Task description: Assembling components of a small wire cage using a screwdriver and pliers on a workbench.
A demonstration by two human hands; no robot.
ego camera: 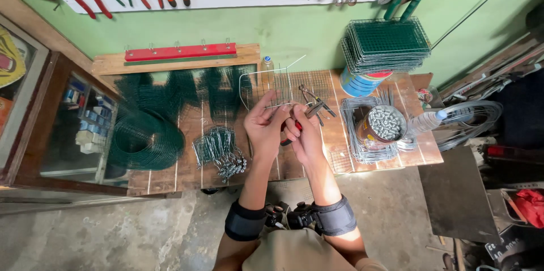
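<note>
Both hands are up over the wooden surface [187, 163]. The left hand [264, 125] pinches the wire mesh panel [272, 87]. The right hand [303, 132] squeezes the red-handled pliers [309, 112] against its edge.

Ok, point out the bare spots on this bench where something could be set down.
Bare wood shows between the green mesh roll and the pile of wire hooks, and along the front edge under the hands. The right end is crowded: tin of metal clips, wire panels, plastic bottle.
</note>
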